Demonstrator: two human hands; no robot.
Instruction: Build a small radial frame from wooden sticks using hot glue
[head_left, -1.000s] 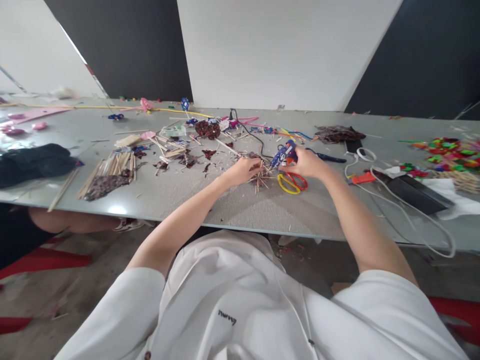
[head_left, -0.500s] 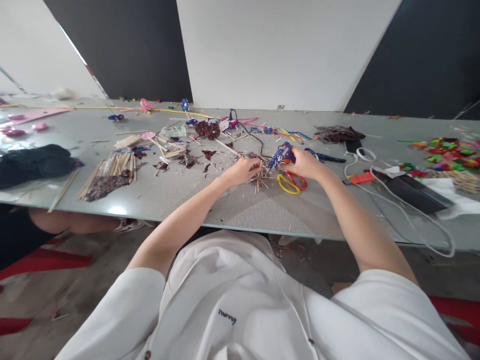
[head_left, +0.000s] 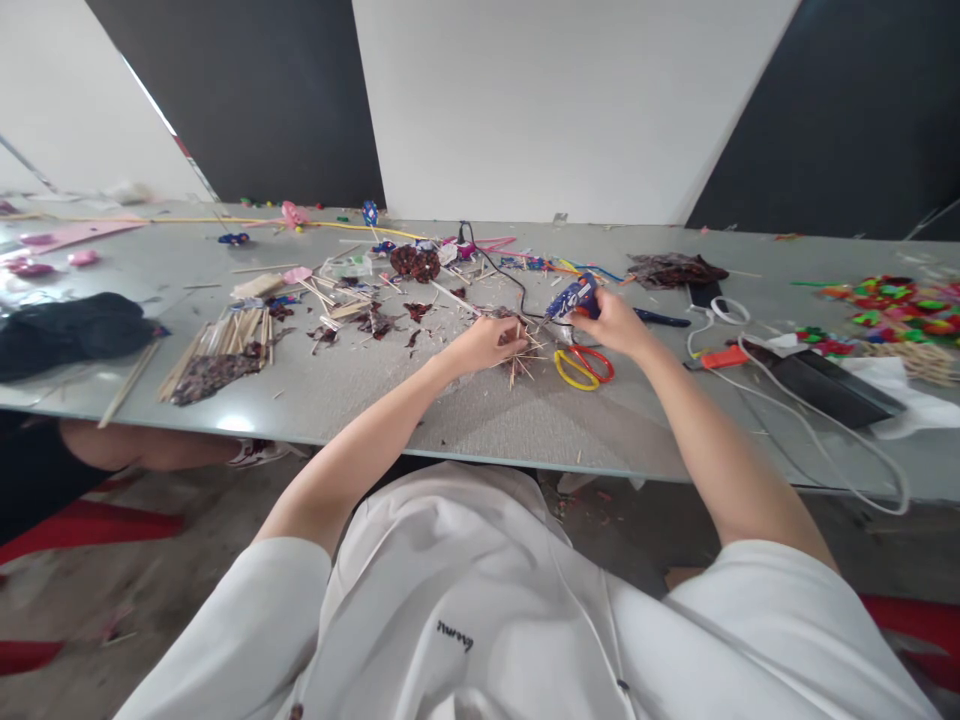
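My right hand point(head_left: 609, 322) is closed around a blue glue gun point(head_left: 574, 296), its nozzle pointing left and down toward a spiky clump of thin wooden sticks point(head_left: 519, 366) with dark brown scraps. My left hand point(head_left: 489, 342) has its fingers curled on the clump's upper left side, holding it against the table; the fingertips are partly hidden. Just below the glue gun lie scissors point(head_left: 584, 368) with one yellow and one red handle loop. A pale rod point(head_left: 455, 298) runs from near my left hand toward a dark brown round piece point(head_left: 415, 263).
Bundled sticks point(head_left: 234, 338) and a dark cloth-like heap point(head_left: 73, 333) lie left on the grey table point(head_left: 360, 400). Brown scraps point(head_left: 375, 320) litter the middle. At right are a white cord point(head_left: 817, 408), a black box point(head_left: 834, 384) and colourful pieces point(head_left: 911, 310). A seated person's leg point(head_left: 146, 445) shows lower left.
The glue gun in my right hand has moved slightly right and up, away from the clump, and tilts flatter. My left hand stays at the clump.
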